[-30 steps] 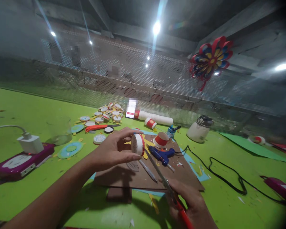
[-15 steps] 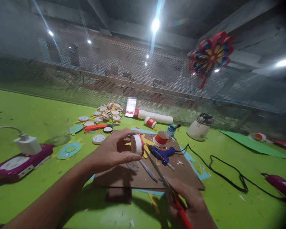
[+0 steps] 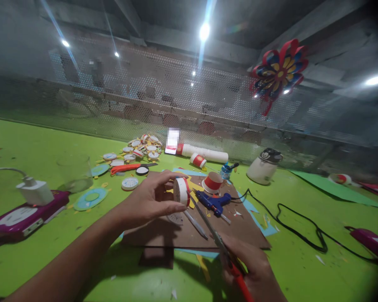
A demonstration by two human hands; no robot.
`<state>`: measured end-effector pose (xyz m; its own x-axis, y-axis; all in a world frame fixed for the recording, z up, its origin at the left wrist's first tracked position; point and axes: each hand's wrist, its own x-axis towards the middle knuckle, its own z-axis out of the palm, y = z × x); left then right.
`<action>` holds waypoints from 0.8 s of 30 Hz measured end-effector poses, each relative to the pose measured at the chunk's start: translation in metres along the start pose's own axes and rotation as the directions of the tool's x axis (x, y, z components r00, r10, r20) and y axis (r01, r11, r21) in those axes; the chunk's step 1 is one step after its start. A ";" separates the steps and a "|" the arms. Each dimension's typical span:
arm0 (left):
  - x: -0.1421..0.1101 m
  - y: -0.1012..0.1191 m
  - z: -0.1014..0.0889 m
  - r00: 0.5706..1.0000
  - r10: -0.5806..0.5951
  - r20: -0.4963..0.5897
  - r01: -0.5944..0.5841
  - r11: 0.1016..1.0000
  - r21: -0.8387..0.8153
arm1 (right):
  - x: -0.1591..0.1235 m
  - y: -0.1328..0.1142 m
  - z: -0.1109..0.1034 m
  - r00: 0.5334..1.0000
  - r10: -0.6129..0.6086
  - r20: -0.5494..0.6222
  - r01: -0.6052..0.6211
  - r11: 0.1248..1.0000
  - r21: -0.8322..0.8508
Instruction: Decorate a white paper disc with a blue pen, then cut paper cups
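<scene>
Between the thumb and fingers of my left hand (image 3: 151, 195) is the cut-off bottom of a paper cup (image 3: 182, 192), white with a red edge, held on its side above the brown board. My right hand (image 3: 250, 262) grips red-handled scissors (image 3: 216, 237), whose blades point up and left toward the cup piece's red edge. Whether the blade tips touch it I cannot tell. Just beyond lies a blue glue gun (image 3: 214, 202) beside a red-and-white paper cup piece (image 3: 212, 183). A pen (image 3: 195, 224) and a clear protractor (image 3: 175, 218) lie below my left hand.
A brown board (image 3: 245, 235) lies on the green table (image 3: 302, 268). Left are a purple power strip (image 3: 28, 218), a clear glass (image 3: 74, 174) and an orange cutter (image 3: 129, 168). Behind stand a phone (image 3: 172, 140), stacked cups (image 3: 206, 153) and a white jug (image 3: 262, 170). The glue gun's black cord (image 3: 290, 220) runs right.
Almost nothing differs. The view has shifted very slightly, while both hands keep their hold on the cup piece and the scissors.
</scene>
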<state>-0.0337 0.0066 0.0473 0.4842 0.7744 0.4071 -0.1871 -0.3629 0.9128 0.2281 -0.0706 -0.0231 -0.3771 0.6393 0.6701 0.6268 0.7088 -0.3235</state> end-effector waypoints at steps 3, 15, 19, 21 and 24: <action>0.000 0.001 0.000 1.000 0.000 0.001 0.000 1.000 0.005 | 0.001 0.000 0.000 1.000 -0.013 -0.004 0.013 1.000 0.021; 0.000 0.002 0.000 1.000 0.017 -0.004 -0.017 0.998 0.064 | -0.005 -0.001 0.001 1.000 0.006 0.025 -0.004 0.999 -0.043; 0.000 0.001 -0.001 1.000 0.018 0.005 -0.019 0.998 0.054 | 0.000 -0.004 -0.003 0.999 -0.028 0.039 0.030 0.998 -0.046; 0.000 -0.001 -0.001 1.000 0.022 0.004 -0.022 0.998 0.054 | 0.002 -0.006 -0.005 0.999 -0.022 0.048 0.025 0.999 -0.047; 0.000 -0.003 -0.002 0.999 0.036 0.002 -0.036 0.996 0.077 | 0.003 -0.008 -0.006 0.998 0.014 0.059 -0.010 0.998 -0.059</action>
<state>-0.0354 0.0084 0.0446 0.4787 0.7602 0.4392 -0.1378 -0.4291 0.8927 0.2266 -0.0764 -0.0147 -0.4078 0.6655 0.6251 0.6698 0.6833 -0.2905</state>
